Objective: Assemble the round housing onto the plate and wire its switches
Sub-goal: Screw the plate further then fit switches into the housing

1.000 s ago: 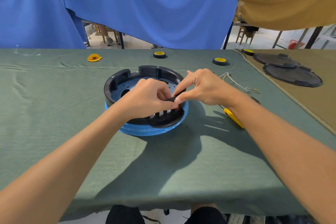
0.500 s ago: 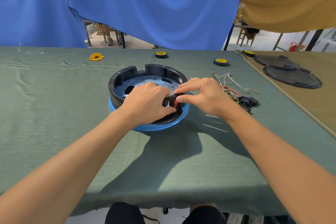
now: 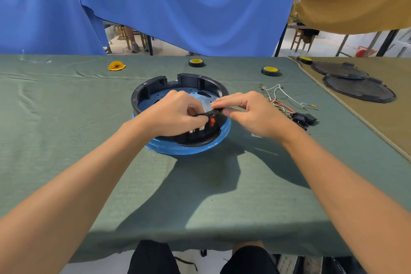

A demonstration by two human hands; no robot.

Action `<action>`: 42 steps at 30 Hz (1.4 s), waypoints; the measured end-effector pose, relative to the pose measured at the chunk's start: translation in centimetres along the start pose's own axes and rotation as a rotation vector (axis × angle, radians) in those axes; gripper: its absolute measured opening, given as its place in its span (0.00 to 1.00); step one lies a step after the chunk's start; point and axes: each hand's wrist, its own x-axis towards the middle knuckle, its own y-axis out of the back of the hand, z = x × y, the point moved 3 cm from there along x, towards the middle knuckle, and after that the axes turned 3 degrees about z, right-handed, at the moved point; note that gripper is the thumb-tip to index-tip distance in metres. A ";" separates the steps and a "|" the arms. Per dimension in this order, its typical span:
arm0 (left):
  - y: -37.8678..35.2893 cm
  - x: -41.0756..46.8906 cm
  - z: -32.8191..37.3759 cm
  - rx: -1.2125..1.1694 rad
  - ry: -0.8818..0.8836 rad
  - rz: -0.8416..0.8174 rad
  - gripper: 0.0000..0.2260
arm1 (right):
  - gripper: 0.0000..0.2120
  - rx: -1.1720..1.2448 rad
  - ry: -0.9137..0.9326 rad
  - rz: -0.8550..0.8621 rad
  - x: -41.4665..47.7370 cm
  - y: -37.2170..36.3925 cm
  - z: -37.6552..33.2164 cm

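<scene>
A round black housing sits on a blue plate in the middle of the green table. A red rocker switch sits in the housing's near wall. My left hand curls over that near rim, fingers pinching at the switch from the left. From the right, my right hand pinches the rim beside the switch between thumb and fingers. Right of the housing lie a bundle of loose wires and a black switch part.
Two yellow-and-black wheels and a yellow piece lie along the table's far side. Two black round lids rest on the brown cloth at right, with a third wheel behind them. Blue and tan curtains hang behind.
Both hands shifted slightly on the near rim and the red switch now shows between them. The view moved, bringing the wire bundle and black switch part into sight at right.
</scene>
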 end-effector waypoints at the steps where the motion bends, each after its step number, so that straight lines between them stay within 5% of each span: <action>1: -0.1 0.0 0.1 0.006 -0.007 0.009 0.10 | 0.14 -0.001 0.014 0.022 -0.2 -0.3 0.1; 11: 0.2 1.3 0.0 0.114 -0.037 0.081 0.15 | 0.13 0.090 0.055 0.105 -0.2 -1.5 0.9; 16: 3.1 2.2 1.3 -0.034 0.000 0.141 0.14 | 0.21 0.207 0.068 0.239 0.2 -1.5 0.2; 21: 5.8 2.7 1.9 -0.187 0.065 0.161 0.18 | 0.28 0.608 0.043 0.264 1.1 -0.8 -1.3; 27: 7.4 2.2 1.3 -0.279 0.099 0.140 0.29 | 0.39 0.513 0.080 0.151 1.7 -1.0 -2.5; 31: 7.4 2.1 1.3 -0.275 0.094 0.139 0.22 | 0.40 0.497 0.059 0.170 1.8 -1.1 -2.5; 38: 5.8 2.5 1.0 -0.256 0.110 0.124 0.24 | 0.38 0.550 0.037 0.179 0.8 -1.2 -1.6; 42: 2.9 2.8 1.5 -0.091 0.088 0.045 0.17 | 0.25 0.560 -0.120 0.392 -0.1 0.0 1.1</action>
